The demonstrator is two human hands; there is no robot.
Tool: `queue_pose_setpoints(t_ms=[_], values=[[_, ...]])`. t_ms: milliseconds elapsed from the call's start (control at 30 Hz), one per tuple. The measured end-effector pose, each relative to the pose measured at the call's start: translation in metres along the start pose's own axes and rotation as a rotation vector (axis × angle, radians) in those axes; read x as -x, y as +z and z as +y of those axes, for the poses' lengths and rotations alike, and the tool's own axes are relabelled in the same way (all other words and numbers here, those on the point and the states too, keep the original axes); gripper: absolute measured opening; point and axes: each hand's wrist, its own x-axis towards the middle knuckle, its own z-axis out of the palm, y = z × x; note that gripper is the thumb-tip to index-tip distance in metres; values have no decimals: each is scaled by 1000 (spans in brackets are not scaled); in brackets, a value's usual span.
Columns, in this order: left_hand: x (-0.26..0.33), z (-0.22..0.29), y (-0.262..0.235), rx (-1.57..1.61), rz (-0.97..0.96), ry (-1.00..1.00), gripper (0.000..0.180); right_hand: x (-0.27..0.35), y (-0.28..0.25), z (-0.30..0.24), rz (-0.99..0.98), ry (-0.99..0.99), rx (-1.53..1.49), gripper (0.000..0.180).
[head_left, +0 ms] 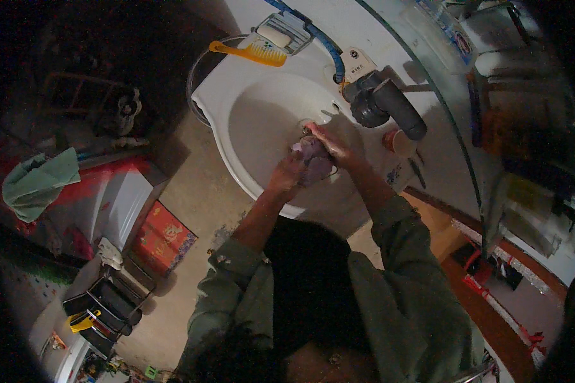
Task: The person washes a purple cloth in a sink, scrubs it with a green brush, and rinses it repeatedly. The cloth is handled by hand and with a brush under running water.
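Both my hands are over the white washbasin, working on a wet-looking, pale purple cloth. On its left side, my left hand has its fingers closed round the bunched fabric. My right hand grips the cloth from the right, its thumb side turned toward the drain. Part of the cloth hangs below my hands inside the bowl. The finger ends of my left hand are partly hidden by the folds.
A black tap stands at the basin's right rim. Behind the bowl are a yellow comb and a soap dish with white soap. A glass shelf edge runs along the right. A red box lies at left.
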Motion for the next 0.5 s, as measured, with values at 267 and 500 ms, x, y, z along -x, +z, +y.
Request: queue_pose_setpoints(t_ms=[267,500], values=[[-16,-3,-14,-125,-156,-231,45,1,9,-83,100,-168,591,34],[-39,18,-12,-2799,-392,800,51,68,96,-45,288,-597,1039,25]])
